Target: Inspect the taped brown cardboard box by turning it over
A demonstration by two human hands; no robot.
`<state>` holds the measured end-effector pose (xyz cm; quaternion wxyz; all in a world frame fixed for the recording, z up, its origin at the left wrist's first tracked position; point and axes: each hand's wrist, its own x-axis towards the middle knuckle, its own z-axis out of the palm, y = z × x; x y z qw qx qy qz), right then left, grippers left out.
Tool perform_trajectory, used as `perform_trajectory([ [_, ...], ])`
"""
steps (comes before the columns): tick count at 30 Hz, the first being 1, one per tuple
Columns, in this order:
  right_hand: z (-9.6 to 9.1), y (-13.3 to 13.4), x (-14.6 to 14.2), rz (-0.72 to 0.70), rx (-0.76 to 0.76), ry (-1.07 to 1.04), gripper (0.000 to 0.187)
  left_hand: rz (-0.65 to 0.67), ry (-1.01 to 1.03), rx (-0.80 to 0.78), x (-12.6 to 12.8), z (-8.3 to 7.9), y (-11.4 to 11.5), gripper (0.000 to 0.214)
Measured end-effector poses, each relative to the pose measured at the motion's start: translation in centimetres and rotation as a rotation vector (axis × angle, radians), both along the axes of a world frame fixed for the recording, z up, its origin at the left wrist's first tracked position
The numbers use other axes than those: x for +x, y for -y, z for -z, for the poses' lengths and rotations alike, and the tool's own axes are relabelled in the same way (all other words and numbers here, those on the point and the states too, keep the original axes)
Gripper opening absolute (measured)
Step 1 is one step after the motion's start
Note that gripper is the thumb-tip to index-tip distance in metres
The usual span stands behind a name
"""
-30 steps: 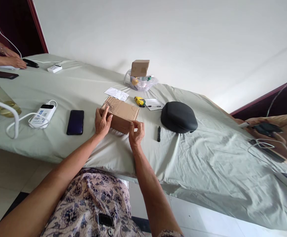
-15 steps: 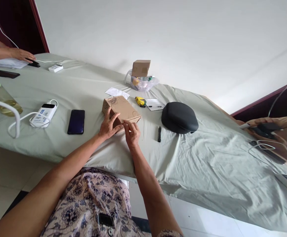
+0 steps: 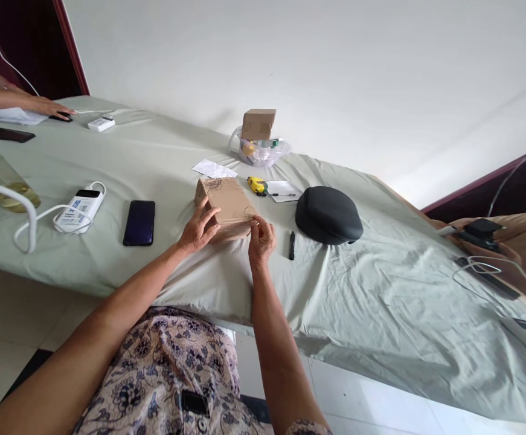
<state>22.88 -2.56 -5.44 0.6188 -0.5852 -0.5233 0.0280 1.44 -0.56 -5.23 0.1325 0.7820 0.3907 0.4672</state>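
Note:
A brown cardboard box [image 3: 229,199] with dark scribbled lines on its top lies on the cloth in front of me. My left hand [image 3: 197,228] rests against its near left side, fingers spread over the edge. At the near right corner, my right hand [image 3: 261,238] is closed, thumb and fingertips pinching the edge of the box's top. Whether that edge is a loose flap cannot be made out. To the right of my right hand lies a black marker pen [image 3: 292,246]. Behind the box are a yellow tape measure [image 3: 256,185] and a white paper [image 3: 214,168].
A black hard case [image 3: 329,215] sits to the right, a phone [image 3: 139,223] and white device [image 3: 80,210] to the left. A plastic basket [image 3: 265,154] bearing another box [image 3: 258,124] stands by the wall. A co-worker's hand [image 3: 49,107] is far left; another person holds something dark [image 3: 482,232] at right.
The box has turned slightly, its near side now facing me more squarely. My right hand has slid right along its near edge to the corner; my left hand has stayed nearly in place.

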Motion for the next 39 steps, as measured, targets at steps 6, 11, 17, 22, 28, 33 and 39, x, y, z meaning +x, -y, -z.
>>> perform_trajectory([
  [6,0.3,-0.6,0.4,0.017,-0.079,-0.075,0.043,-0.009,0.068,-0.008,-0.6,-0.1,-0.9,0.051],
  [11,0.2,-0.3,-0.2,-0.093,-0.142,-0.097,0.038,-0.079,0.119,0.005,-0.9,-0.2,-1.2,0.052],
  [17,0.3,-0.4,-0.4,-0.164,-0.179,-0.099,0.033,-0.113,0.152,-0.008,-1.0,-0.1,-1.3,0.056],
  [22,0.6,-0.6,-0.4,-0.221,-0.279,-0.069,0.029,-0.134,0.234,-0.011,-1.3,0.0,-1.5,0.056],
  [28,0.6,-0.4,-0.7,-0.263,-0.366,-0.052,0.026,-0.168,0.332,-0.112,-2.0,0.0,-1.8,0.062],
  [33,0.5,-0.1,-0.7,-0.278,-0.343,-0.069,0.034,-0.163,0.46,-0.239,-2.2,0.6,-2.3,0.071],
  [39,0.4,0.4,-1.7,-0.309,-0.101,-0.044,0.035,-0.021,0.672,-0.426,-2.1,1.5,-3.0,0.074],
])
